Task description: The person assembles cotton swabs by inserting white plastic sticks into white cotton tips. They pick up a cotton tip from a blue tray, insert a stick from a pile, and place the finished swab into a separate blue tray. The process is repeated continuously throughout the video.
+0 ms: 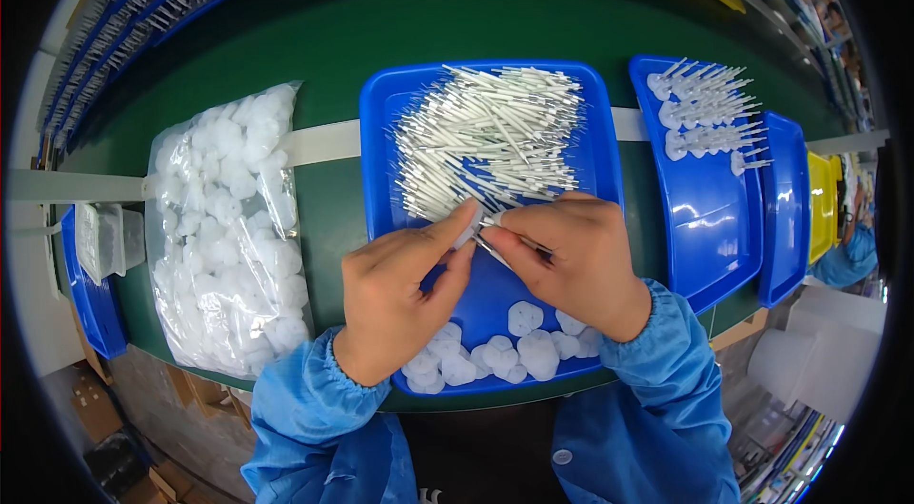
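Close Work at a Green Table [324, 23]

A blue tray [495, 293] takes the middle of the table, with a bulging clear bag [228, 237] to its left and a second blue tray [709, 252], bearing rows of disc-ended rods [709, 111], to its right. A loose heap of white rods [495, 128] covers the middle tray's far part. Both hands meet just nearer the person. Scalloped white discs [539, 354] lie along the near edge. The left hand [405, 276] pinches a small white piece [466, 237]; the right hand [583, 247] grips a slender rod [497, 255] right beside it, contact hidden by fingers.
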Tool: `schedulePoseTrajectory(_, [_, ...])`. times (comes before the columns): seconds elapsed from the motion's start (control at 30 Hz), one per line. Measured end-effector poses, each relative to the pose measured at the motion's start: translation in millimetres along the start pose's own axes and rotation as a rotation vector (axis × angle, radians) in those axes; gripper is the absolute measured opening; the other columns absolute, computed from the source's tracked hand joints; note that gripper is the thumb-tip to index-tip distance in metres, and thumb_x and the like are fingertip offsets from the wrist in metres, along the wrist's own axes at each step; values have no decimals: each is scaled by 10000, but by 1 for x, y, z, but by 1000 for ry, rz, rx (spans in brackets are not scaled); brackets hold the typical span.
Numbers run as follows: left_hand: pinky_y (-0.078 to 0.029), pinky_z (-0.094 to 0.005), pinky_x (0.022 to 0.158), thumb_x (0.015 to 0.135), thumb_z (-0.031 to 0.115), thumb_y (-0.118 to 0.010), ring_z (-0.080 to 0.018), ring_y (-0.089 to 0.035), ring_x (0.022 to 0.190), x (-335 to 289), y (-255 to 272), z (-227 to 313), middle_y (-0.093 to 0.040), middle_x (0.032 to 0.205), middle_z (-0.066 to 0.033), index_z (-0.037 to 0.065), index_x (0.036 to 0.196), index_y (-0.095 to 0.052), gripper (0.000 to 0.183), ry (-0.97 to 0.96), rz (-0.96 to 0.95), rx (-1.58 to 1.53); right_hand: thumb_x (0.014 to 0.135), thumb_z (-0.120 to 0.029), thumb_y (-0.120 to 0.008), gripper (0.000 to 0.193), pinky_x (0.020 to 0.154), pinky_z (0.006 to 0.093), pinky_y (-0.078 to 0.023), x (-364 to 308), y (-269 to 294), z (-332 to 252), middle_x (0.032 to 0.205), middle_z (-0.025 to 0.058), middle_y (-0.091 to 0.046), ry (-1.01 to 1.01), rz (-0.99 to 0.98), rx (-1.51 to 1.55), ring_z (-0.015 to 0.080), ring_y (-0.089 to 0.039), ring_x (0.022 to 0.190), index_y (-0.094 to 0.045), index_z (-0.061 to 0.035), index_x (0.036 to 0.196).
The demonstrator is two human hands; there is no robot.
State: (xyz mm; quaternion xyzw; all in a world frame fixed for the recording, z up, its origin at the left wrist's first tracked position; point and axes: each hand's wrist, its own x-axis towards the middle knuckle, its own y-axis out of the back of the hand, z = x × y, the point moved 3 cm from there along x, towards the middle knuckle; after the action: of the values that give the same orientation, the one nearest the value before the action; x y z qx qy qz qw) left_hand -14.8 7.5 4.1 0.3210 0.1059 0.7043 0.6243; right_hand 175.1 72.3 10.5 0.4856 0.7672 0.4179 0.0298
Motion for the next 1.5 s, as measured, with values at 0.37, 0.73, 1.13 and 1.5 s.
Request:
schedulePoseTrajectory(0.37, [-626, -340, 918, 884, 22, -895, -222, -735, 1165, 4, 4, -10, -764, 1308, -161, 32, 1362, -756, 498, 165, -115, -372, 845, -83, -915, 209, 725, 372, -583, -1, 11, 0, 847, 90, -780, -30, -1, 109, 270, -737, 699, -809, -74, 1024])
schedulePoseTrajectory(0.73, [-614, -371, 918, 743, -32, -949, -296, -742, 1129, 7, 6, 3, -743, 1302, -148, 42, 1246, -794, 531, -166, 4, -120, 918, -19, -861, 319, 838, 317, -588, -8, 6, 8, 957, 90, -796, -204, -46, 535, 145, -744, 897, -735, -2, 1211])
schedulePoseTrajectory(1.13, [-605, -383, 920, 760, -16, -931, -296, -735, 1096, 4, 3, 4, -742, 1305, -146, 61, 1273, -805, 534, -224, -49, -144, 938, 52, -802, 230, 767, 267, -582, -16, 6, 0, 942, 39, -773, -388, -68, 804, 104, -731, 889, -721, -15, 1143])
schedulePoseTrajectory(1.5, [-589, -283, 858, 1081, 31, -678, -153, -695, 997, 0, 18, -11, -686, 1293, -133, -38, 1331, -778, 279, 149, 68, -570, 814, -113, -864, 352, 744, 410, -596, -12, 2, -6, 972, 88, -743, 123, -108, -496, 287, -731, 846, -735, -65, 1138])
